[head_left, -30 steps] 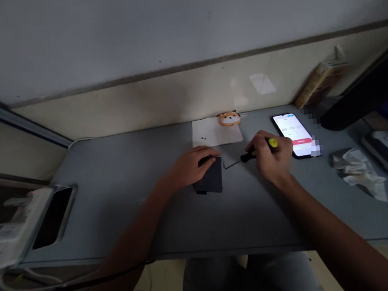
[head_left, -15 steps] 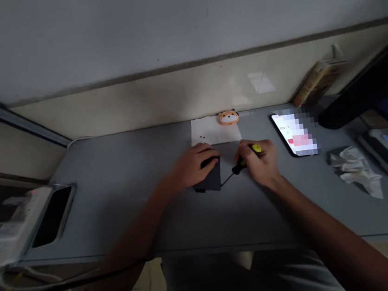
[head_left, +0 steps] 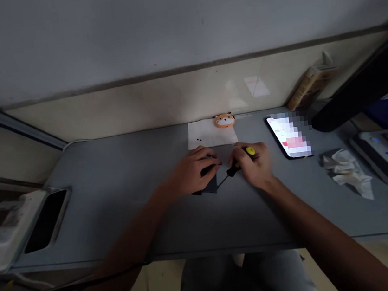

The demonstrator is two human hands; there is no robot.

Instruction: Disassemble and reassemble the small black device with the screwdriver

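On the table (head_left: 113,173), our left hand (head_left: 194,170) clamps a dark case (head_left: 209,185), our right hand (head_left: 257,166) a screwdriver (head_left: 232,171); two bits (head_left: 199,140) lie on paper (head_left: 216,137).

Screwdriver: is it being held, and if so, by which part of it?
Yes: the right hand grips the screwdriver by its black-and-yellow handle, leaving the shaft bare.

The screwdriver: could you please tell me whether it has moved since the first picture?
Yes; judged against the paper, the screwdriver has moved left, farther from the lit phone.
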